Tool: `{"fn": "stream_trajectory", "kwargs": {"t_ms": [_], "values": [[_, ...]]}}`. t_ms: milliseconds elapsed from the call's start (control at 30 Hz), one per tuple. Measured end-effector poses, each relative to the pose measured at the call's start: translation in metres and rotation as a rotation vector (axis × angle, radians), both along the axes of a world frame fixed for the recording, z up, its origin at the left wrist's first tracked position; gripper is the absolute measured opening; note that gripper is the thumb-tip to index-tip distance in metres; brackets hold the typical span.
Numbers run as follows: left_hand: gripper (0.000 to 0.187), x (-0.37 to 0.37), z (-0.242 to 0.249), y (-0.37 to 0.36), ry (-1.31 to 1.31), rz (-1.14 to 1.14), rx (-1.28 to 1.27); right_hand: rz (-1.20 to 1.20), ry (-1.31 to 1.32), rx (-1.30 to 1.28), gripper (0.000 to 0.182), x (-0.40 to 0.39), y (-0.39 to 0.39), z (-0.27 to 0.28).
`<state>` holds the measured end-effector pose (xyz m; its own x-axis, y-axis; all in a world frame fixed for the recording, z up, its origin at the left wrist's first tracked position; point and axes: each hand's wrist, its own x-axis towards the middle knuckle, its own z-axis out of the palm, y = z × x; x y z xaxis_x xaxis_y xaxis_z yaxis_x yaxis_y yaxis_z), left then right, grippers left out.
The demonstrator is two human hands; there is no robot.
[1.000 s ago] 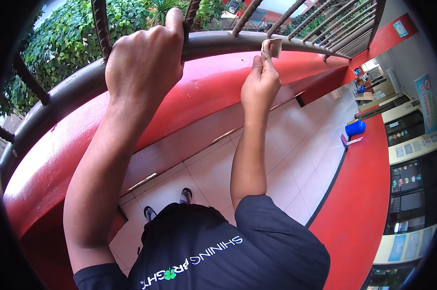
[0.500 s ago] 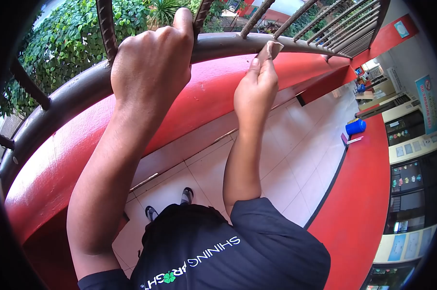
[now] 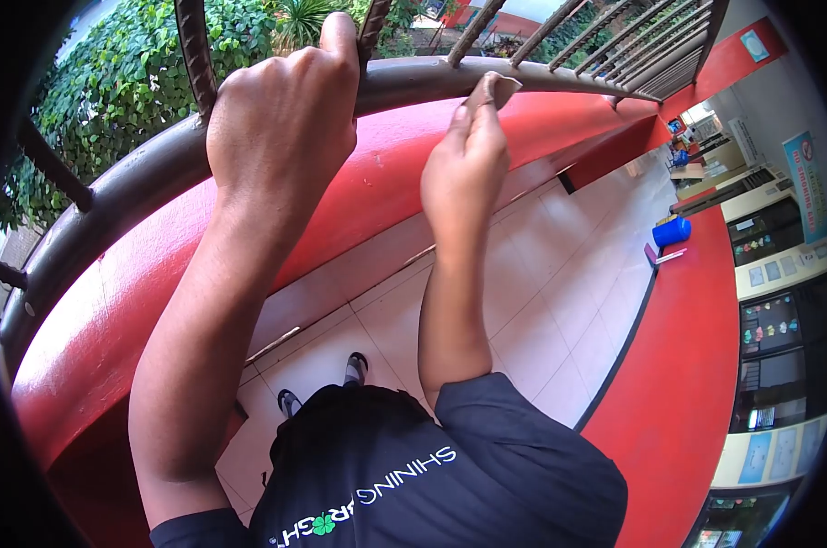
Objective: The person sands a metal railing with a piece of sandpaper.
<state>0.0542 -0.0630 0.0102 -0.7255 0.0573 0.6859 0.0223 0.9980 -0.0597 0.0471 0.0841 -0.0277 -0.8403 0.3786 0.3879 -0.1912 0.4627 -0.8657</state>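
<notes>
My left hand (image 3: 281, 128) is wrapped over the dark brown metal railing (image 3: 148, 169), between two of its upright bars, with the thumb side toward the top of the view. To its right, my right hand (image 3: 466, 164) pinches a small folded brown sheet (image 3: 498, 89) that looks like sandpaper, between thumb and fingers. The folded sheet is right at the lower edge of the rail and overlaps it in this view. Most of the left fingers are hidden behind the rail.
Below the railing runs a red painted ledge (image 3: 395, 164). The tiled floor (image 3: 541, 274) stretches along the corridor, with a blue bin (image 3: 671, 230) by the far red wall (image 3: 674, 356). Leafy plants (image 3: 139, 82) grow beyond the bars.
My right hand has moved a little left along the rail with the folded sheet, closer to my left hand. The left hand keeps its grip in the same place.
</notes>
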Motion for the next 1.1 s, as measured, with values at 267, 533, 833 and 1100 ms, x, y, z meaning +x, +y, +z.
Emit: {"fn": "stream_trajectory", "kwargs": {"t_ms": [267, 533, 833, 1100], "values": [[0.022, -0.002, -0.001, 0.0, 0.001, 0.003, -0.027, 0.044, 0.415, 0.231, 0.042, -0.004, -0.007, -0.014], [0.007, -0.005, -0.006, -0.004, 0.091, -0.018, -0.052, 0.062, 0.465, 0.382, 0.052, 0.006, -0.028, -0.018], [0.009, -0.003, -0.005, -0.005, 0.069, -0.042, -0.042, -0.008, 0.463, 0.289, 0.058, -0.015, -0.014, -0.02], [0.022, -0.007, -0.005, -0.006, 0.002, -0.045, -0.031, -0.176, 0.488, 0.381, 0.05, -0.031, -0.011, -0.021]]}}
